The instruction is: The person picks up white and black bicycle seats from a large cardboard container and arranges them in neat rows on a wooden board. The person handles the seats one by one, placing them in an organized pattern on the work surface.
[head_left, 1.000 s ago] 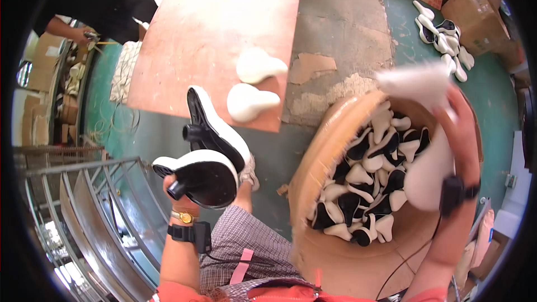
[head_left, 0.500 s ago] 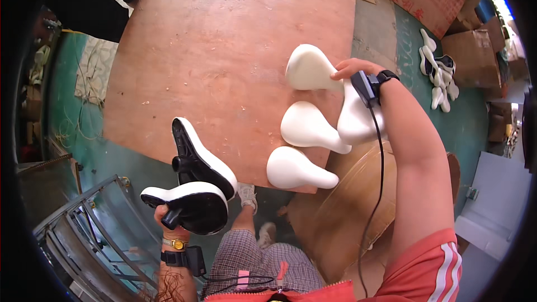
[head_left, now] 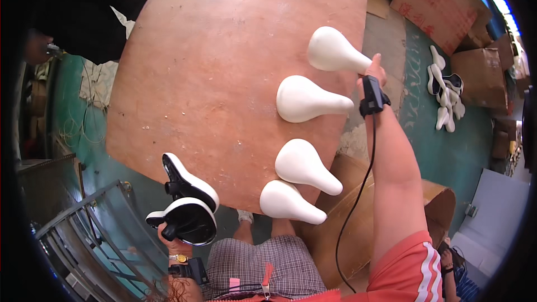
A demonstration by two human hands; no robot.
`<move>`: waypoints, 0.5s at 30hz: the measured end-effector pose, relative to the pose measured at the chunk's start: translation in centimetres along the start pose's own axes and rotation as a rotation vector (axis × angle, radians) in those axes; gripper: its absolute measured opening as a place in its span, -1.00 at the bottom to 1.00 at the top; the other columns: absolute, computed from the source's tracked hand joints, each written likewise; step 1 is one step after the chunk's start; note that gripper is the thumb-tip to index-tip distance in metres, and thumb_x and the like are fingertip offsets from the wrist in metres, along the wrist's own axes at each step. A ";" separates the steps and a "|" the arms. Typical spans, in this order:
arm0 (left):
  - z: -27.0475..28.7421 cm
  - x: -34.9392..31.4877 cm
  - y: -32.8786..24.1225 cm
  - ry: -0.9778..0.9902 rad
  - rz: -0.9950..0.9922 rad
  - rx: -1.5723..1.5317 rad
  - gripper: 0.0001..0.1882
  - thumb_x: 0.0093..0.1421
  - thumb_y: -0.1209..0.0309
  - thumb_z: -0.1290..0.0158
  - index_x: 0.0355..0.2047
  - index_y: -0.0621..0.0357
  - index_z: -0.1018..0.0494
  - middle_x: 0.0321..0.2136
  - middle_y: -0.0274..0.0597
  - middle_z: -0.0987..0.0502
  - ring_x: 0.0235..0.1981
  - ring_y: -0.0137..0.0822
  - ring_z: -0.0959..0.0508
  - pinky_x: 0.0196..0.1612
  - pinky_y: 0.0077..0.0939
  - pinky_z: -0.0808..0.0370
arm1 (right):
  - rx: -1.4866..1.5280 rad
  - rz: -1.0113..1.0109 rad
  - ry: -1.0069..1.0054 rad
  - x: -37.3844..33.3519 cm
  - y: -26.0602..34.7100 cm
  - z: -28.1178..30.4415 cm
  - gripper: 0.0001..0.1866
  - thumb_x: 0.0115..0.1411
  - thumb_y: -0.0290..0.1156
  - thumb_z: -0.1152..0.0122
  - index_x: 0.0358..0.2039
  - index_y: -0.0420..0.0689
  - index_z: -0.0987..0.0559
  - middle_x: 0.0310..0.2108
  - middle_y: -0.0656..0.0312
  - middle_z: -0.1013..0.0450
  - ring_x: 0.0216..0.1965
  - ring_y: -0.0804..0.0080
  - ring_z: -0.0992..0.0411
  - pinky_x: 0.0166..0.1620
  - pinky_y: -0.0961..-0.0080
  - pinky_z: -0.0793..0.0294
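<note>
My left hand (head_left: pixel 169 235), low at the left, is closed on the black underside of a white bicycle saddle (head_left: pixel 190 221). A second saddle (head_left: pixel 194 182), white on top and black beneath, lies against it on the far side. Out to the far right, my right hand (head_left: pixel 376 72) grips the nose of a white saddle (head_left: pixel 334 49) on the wooden board (head_left: pixel 212 78); its fingers are partly hidden. Nearer me, three more white saddles, a larger-looking one (head_left: pixel 305 99), a middle one (head_left: pixel 302 163) and a near one (head_left: pixel 286 201), rest with their noses pointing right.
A cardboard box (head_left: pixel 442 201) stands by the board's near right corner. More saddles (head_left: pixel 444 95) are piled on the green floor beside a carton (head_left: pixel 481 78). A metal frame (head_left: pixel 84 218) is at the left. A person in dark clothes (head_left: pixel 84 11) stands far left; another person's arm (head_left: pixel 449 274) shows lower right.
The saddle in my right hand has moved away from me and now lies on the board, pointing right. My left hand still holds its saddle. The view has shifted.
</note>
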State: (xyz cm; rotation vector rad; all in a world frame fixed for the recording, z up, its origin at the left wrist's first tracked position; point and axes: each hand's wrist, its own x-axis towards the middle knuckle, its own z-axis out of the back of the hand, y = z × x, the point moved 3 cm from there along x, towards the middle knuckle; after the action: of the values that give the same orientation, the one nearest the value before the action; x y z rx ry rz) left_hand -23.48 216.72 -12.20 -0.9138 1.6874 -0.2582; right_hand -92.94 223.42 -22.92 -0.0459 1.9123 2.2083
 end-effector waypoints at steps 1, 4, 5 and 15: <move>0.6 0.0 -0.1 -0.016 0.017 0.025 -0.47 -0.01 0.09 0.01 -0.13 0.22 -0.45 -0.19 -0.06 -0.55 -0.16 -0.07 -0.54 -0.04 -0.17 -0.48 | -0.122 0.010 -0.031 0.8 -1.9 0.7 -0.43 0.14 0.09 -0.13 -0.37 -0.30 -0.50 -0.50 0.15 -0.47 -0.49 0.44 -0.42 -0.46 0.45 -0.44; 2.9 -1.2 0.0 -0.102 -0.015 -0.047 -0.52 0.03 0.12 0.04 -0.14 0.21 -0.46 -0.18 -0.05 -0.54 -0.15 -0.06 -0.53 -0.03 -0.15 -0.47 | -0.009 -0.219 0.233 -9.7 2.1 -1.6 -0.41 0.14 0.16 -0.06 -0.24 -0.21 -0.47 -0.48 0.23 -0.45 -0.47 0.49 -0.38 -0.39 0.44 -0.42; 2.3 -1.5 0.2 -0.118 -0.018 -0.059 -0.52 0.03 0.13 0.05 -0.14 0.21 -0.46 -0.18 -0.05 -0.54 -0.15 -0.06 -0.53 -0.03 -0.15 -0.47 | -0.001 -0.280 0.335 -10.7 3.0 -1.0 -0.40 0.14 0.18 -0.05 -0.21 -0.19 -0.46 -0.47 0.25 -0.44 -0.47 0.50 -0.37 -0.38 0.45 -0.41; 0.8 -1.5 1.2 -0.090 0.006 0.005 -0.52 0.05 0.13 0.07 -0.11 0.19 -0.45 -0.16 -0.05 -0.53 -0.14 -0.05 -0.53 -0.04 -0.11 -0.49 | -0.296 -0.241 0.726 -19.5 5.1 5.2 -0.59 0.07 -0.19 -0.32 -0.16 -0.17 -0.48 -0.33 0.28 -0.45 -0.35 0.55 -0.40 -0.39 0.62 -0.41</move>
State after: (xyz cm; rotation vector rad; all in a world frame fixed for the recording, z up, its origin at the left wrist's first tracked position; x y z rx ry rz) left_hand -23.15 218.75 -12.13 -0.9035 1.6057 -0.2146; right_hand -74.28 225.07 -13.90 -1.1998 1.6981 2.4687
